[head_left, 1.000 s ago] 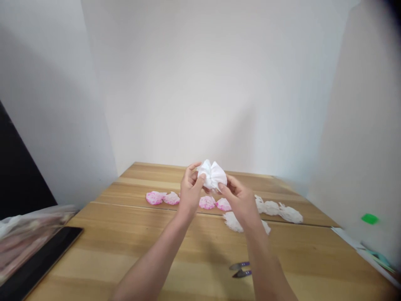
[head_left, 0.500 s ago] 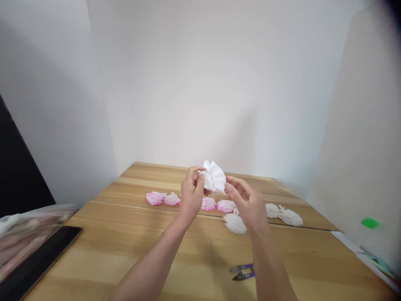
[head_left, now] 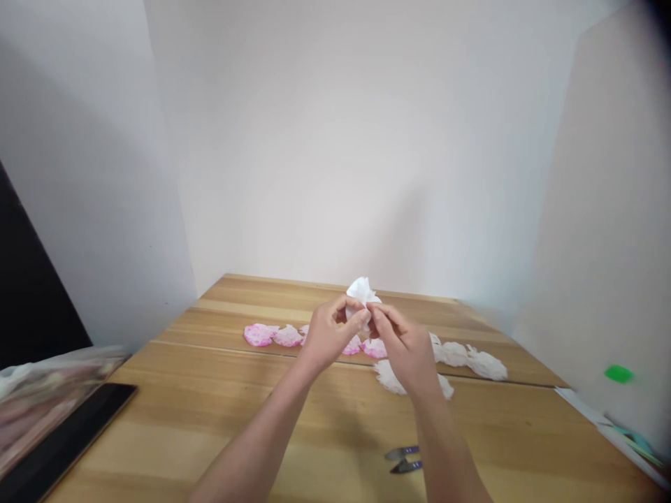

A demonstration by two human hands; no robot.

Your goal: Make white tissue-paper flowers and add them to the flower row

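A white ruffled paper flower (head_left: 361,288) is held up above the table between my two hands. My left hand (head_left: 335,328) pinches it from the left with thumb and index finger. From the right, my right hand (head_left: 401,342) pinches its gathered base, the fingertips of both hands nearly meeting there. Behind and below lies a row of paper flowers, pink-tinged ones (head_left: 261,334) on the left and white ones (head_left: 486,365) on the right. Another white flower (head_left: 388,377) sits nearer, partly covered by my right hand.
Purple-handled thread snips (head_left: 403,460) lie on the wooden table (head_left: 293,433), their handles hidden behind my right forearm. A dark phone-like slab (head_left: 78,433) and a clear plastic bag (head_left: 47,405) are at the left. Papers (head_left: 597,412) lie along the right edge.
My right hand has moved left and closed on the flower's base. The flower has turned and its ruffles are drawn closer together. My left hand stays on it.
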